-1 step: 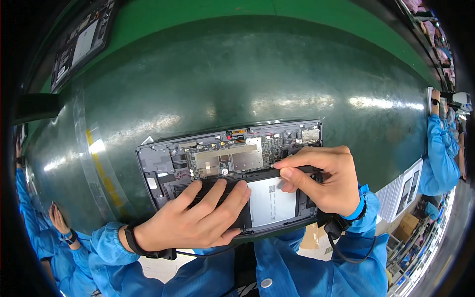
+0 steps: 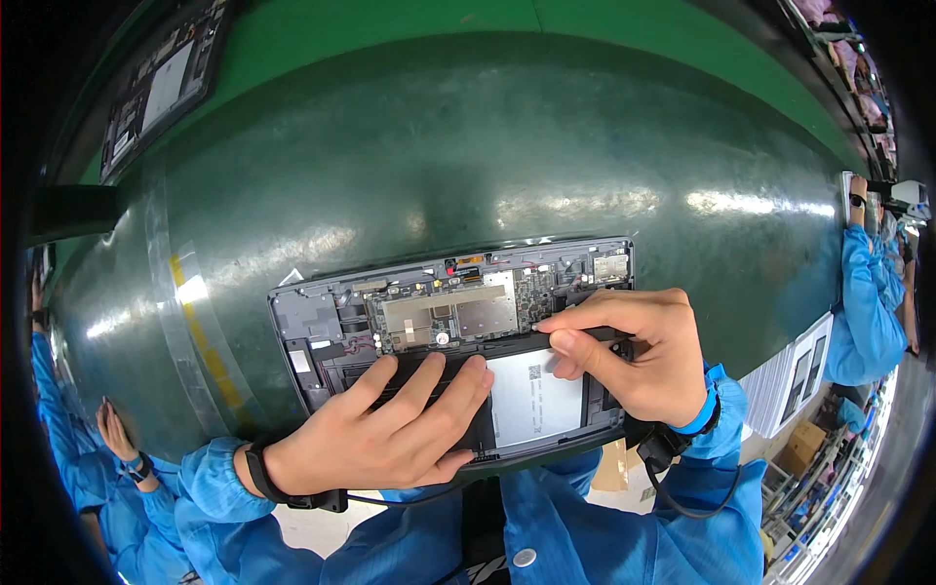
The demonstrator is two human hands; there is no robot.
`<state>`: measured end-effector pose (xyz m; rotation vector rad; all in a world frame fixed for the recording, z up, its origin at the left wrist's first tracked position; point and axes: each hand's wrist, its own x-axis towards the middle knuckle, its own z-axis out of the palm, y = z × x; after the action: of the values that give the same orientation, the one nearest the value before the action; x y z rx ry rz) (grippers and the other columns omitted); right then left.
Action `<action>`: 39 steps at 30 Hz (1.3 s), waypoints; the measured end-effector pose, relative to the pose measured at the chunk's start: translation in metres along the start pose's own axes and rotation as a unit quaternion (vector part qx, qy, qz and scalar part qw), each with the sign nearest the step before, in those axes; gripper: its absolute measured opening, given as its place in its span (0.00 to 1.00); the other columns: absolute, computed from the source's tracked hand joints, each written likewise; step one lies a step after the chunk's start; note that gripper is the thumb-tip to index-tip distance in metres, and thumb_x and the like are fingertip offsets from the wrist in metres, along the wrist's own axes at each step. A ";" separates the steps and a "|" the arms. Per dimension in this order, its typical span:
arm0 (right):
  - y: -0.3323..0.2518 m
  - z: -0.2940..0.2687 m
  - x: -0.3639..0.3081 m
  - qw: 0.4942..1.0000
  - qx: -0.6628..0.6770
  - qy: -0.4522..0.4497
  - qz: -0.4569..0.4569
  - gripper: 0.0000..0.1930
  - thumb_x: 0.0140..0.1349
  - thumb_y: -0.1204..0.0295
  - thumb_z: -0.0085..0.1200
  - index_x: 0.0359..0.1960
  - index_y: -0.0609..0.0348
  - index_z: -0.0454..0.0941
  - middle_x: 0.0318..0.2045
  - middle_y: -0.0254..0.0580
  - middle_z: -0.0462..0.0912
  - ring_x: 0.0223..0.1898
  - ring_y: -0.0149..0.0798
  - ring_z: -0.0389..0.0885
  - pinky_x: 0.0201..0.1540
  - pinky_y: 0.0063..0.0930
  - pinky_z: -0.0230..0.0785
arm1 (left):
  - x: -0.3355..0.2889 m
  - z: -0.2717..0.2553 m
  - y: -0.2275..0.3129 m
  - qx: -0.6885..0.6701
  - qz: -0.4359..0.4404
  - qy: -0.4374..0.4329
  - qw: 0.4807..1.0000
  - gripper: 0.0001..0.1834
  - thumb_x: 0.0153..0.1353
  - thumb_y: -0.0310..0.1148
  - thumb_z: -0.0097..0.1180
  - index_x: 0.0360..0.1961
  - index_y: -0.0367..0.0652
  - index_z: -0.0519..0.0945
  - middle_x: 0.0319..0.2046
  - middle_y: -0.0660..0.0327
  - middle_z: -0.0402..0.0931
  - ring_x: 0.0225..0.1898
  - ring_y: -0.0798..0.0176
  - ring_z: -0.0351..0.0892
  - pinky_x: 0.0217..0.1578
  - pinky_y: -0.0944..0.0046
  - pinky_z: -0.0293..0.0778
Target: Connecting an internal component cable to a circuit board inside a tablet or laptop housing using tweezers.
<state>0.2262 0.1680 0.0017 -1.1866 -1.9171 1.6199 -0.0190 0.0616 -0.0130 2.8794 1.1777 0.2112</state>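
In front of me on the green table lies an opened tablet-like device (image 2: 312, 317). Its circuit board (image 2: 468, 310), with metal shield plates, fills the upper middle, and a silver battery (image 2: 531, 409) sits below it. My left hand (image 2: 390, 429) rests flat across the device's lower left, fingers apart, covering what is beneath. Thumb and index finger of my right hand (image 2: 643, 361) are pinched together at a thin black strip (image 2: 512, 343) between the board and the battery. The fingers partly hide that strip.
Another opened device (image 2: 161, 93) stands at the upper left. Clear and yellow tape (image 2: 210, 346) runs along the table (image 2: 468, 146) on the left. People in blue sleeves are at both sides, with a co-worker's hand (image 2: 117, 429) at the left edge. White panels (image 2: 795, 375) stand at the right.
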 end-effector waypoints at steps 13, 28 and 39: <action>0.019 -0.019 0.007 0.985 0.042 0.152 -0.076 0.10 0.67 0.75 0.55 0.47 0.66 0.80 0.29 0.40 0.83 0.27 0.26 0.80 0.31 0.20 0.71 | 0.017 -0.033 -0.004 -0.138 -0.138 0.019 0.980 0.25 0.46 0.32 0.68 0.49 0.40 0.82 0.40 0.59 0.77 0.41 0.55 0.76 0.42 0.57 0.74; 0.023 -0.023 0.003 0.962 -0.012 0.180 -0.205 0.09 0.66 0.75 0.55 0.46 0.64 0.79 0.32 0.44 0.81 0.28 0.36 0.82 0.29 0.25 0.71 | 0.095 -0.046 -0.027 -0.088 -0.189 -0.031 0.978 0.26 0.41 0.31 0.69 0.46 0.40 0.80 0.41 0.59 0.76 0.44 0.53 0.74 0.46 0.56 0.72; 0.027 -0.021 0.001 0.958 -0.004 0.183 -0.219 0.09 0.66 0.73 0.55 0.44 0.64 0.79 0.35 0.46 0.83 0.34 0.41 0.85 0.30 0.27 0.74 | 0.104 -0.049 -0.017 -0.030 -0.179 -0.079 0.980 0.27 0.39 0.32 0.69 0.45 0.38 0.79 0.39 0.57 0.75 0.44 0.52 0.75 0.44 0.55 0.72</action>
<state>0.2512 0.1817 -0.0177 -0.9018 -1.7819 1.0785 0.0359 0.1453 0.0468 2.5167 1.5918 0.0071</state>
